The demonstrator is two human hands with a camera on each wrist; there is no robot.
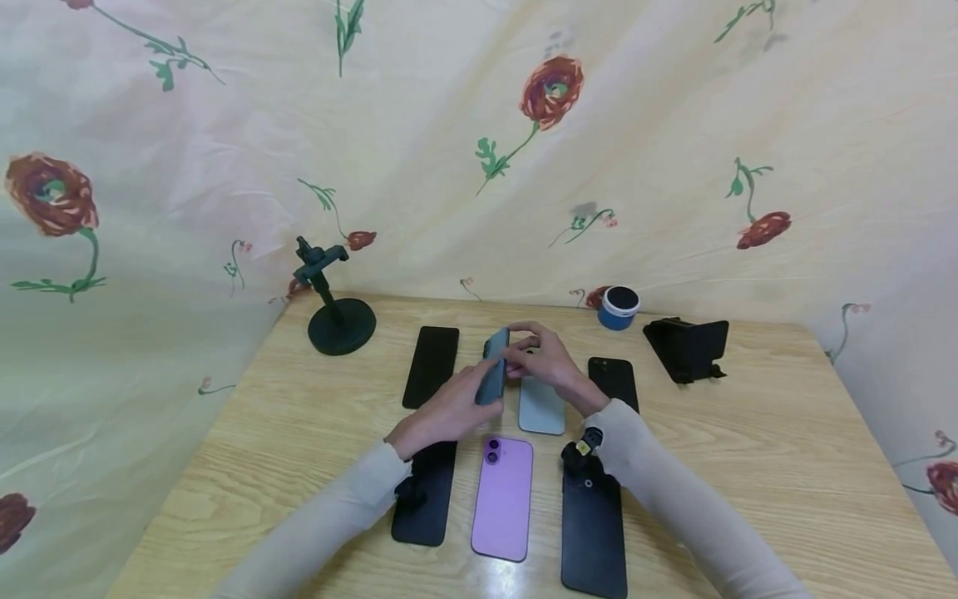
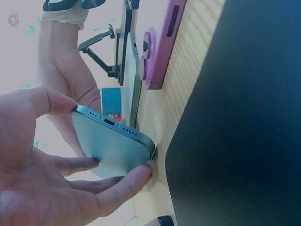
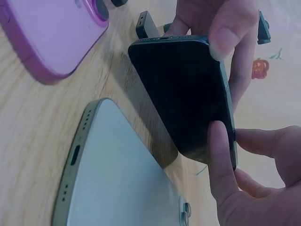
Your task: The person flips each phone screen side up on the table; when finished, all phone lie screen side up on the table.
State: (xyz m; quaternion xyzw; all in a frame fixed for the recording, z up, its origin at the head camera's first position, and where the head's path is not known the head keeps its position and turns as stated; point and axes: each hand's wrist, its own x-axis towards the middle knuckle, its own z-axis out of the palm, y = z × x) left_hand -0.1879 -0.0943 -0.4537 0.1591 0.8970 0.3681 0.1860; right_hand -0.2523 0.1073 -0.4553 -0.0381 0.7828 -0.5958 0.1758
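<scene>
Phone [image 1: 490, 389] with the blue back is the one piece of business plainly unfinished here. It's in both hands, tipped up on edge rather than flat, screen toward the right hand. The left hand [image 1: 452, 409] has it pinched at the port end, thumb on one corner and fingers against the other side. The right hand [image 1: 552, 364] pinches the far end, one finger lying on the screen and others at the edge. Can't tell for sure whether its lower edge touches the table [image 1: 262, 466].

Everything else looks parked, in my judgement. Six phones lie flat: a black phone [image 1: 432, 366] just beyond the left hand, a dark phone [image 1: 422, 524] under the left wrist, a purple phone [image 1: 503, 507] between the forearms, a pale phone [image 1: 540, 412] right below the right hand, a camera-backed black phone [image 1: 615, 381] just right of that hand, and a large dark phone [image 1: 595, 532] nearer the body, by the right sleeve.

So roughly: six down, one up, and that one's handling is midway, I'd say. The round-base stand [image 1: 340, 324] past the left hand and the folding stand [image 1: 688, 345] right of the right hand hold no phone.
</scene>
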